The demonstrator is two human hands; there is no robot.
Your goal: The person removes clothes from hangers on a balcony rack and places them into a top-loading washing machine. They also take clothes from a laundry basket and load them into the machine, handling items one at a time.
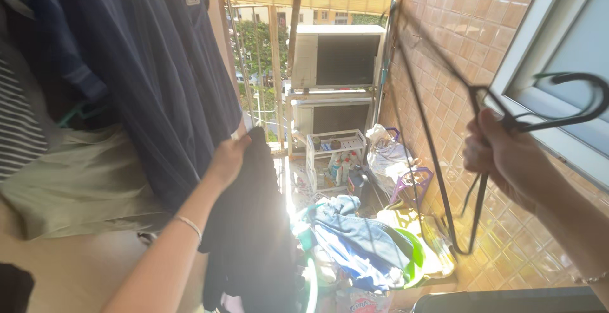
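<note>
My left hand grips the top of a black garment that hangs down in front of me. My right hand is closed on the neck of a black wire clothes hanger, held up near the tiled wall; its hook curves to the right in front of a window frame. The hanger and the garment are apart.
Dark blue clothes and a pale green garment hang at the left. A green basin with blue laundry sits below. Two air-conditioner units, a small white rack and bags stand at the balcony's far end. Orange tiled wall at right.
</note>
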